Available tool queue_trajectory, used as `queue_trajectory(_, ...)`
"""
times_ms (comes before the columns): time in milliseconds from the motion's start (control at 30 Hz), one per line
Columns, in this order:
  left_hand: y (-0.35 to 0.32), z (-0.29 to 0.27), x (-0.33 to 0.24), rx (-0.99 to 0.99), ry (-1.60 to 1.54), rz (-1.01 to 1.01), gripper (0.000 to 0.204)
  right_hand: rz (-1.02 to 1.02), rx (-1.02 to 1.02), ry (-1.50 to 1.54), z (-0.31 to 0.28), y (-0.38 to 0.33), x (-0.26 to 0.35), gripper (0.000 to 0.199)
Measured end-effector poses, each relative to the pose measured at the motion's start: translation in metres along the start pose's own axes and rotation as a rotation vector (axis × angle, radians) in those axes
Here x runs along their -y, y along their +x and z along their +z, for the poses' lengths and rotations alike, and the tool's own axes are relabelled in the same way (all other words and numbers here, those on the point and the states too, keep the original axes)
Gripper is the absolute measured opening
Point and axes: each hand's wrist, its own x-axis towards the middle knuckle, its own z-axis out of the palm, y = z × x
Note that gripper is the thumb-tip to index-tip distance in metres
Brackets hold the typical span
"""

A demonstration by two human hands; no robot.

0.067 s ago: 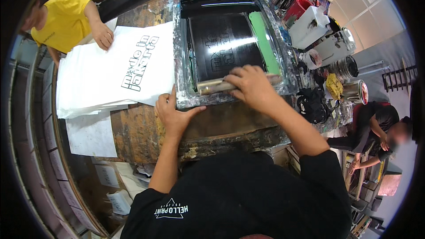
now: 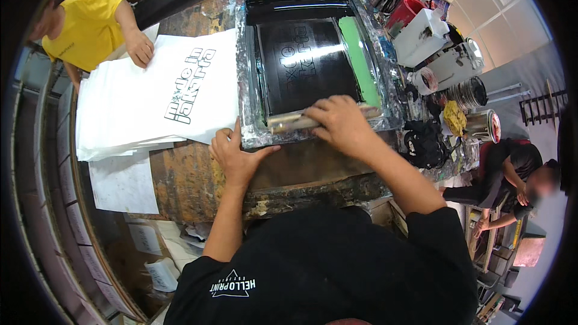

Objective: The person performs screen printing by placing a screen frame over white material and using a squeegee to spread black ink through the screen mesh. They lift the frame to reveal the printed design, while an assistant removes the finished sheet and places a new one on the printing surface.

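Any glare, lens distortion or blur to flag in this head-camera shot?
Head view: a bright streak of glare crosses the glossy black ink, partly over the lettering; head view: fisheye bending curves the long rails at left, and the corners go black; head view: the right hand and squeegee have readable outlines.

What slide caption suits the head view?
Right hand grips a squeegee at the near end of an inked screen; left hand at its near-left corner, beside stacked white sheets.
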Motion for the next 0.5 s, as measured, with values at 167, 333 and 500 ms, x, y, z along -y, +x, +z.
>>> queue_trajectory(167, -0.005, 0.018, 0.012, -0.003, 0.05, 0.039, 0.116, 0.078, 0.001, -0.048, 0.035, -0.01, 0.011, 0.045)
queue_trajectory(333, -0.01, 0.018, 0.017, 0.034, 0.052, 0.053, 0.117, 0.028, -0.029, -0.07, 0.048, 0.033, -0.023, 0.052)
queue_trajectory(500, -0.008, 0.014, 0.015, 0.029, -0.008, 0.066, 0.122, 0.032, -0.172, -0.192, 0.065, 0.153, -0.112, 0.036)
